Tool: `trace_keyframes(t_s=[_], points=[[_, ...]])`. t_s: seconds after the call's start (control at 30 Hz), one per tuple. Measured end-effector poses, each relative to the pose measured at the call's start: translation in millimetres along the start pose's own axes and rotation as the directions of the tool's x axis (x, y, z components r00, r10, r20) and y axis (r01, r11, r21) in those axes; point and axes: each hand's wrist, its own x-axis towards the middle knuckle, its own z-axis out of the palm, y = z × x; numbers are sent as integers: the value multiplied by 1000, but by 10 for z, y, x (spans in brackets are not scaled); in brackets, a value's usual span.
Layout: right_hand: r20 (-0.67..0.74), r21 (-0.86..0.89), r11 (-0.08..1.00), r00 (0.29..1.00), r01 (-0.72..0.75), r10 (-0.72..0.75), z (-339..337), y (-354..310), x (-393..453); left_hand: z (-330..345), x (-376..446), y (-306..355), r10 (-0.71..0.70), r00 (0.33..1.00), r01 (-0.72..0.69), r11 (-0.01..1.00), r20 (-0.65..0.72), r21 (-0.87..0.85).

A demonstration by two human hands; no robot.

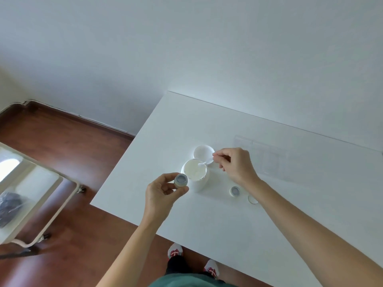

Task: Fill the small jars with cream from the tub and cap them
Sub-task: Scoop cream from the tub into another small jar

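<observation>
On the white table (207, 224) the open tub (195, 175) of cream stands mid-scene. The left hand (161, 195) pinches a small jar (180, 180) just left of the tub. The right hand (236, 164) grips a white spatula (206, 162), its tip over the cream. A second jar (235, 191) stands near right, a loose cap (252, 199) beside it; the tub's lid (203, 152) lies just beyond.

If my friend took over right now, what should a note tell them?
Left hand: holds a small open clear jar beside the tub.
Right hand: holds a small white spatula, tip in the open white tub of cream.
On the white table: tub's white lid behind the tub, second small open jar, small clear cap.
Done: tub opened.
Left: fill and cap both jars.
</observation>
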Motion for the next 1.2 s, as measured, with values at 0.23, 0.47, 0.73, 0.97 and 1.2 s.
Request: trace_keyframes(t_s=[0.23,0.47,0.73,0.97,1.2], points=[[184,-535,804,964,260,-190,319,-60,72,-54,-15,35,3,1000,-3,1000,3,3],[163,-629,764,985,145,-53,532,1,125,-106,-31,11,5,1000,-5,1000,-17,-4],[101,-483,874,988,-56,119,615,-39,111,-110,-38,-26,-10,1000,10,1000,-23,9],[26,-190,928,943,-322,332,488,11,149,-116,-10,-41,-29,999,30,999,-27,14],[-45,-8,861,860,-509,509,302,63,204,-68,101,-46,-62,997,66,995,-48,77]])
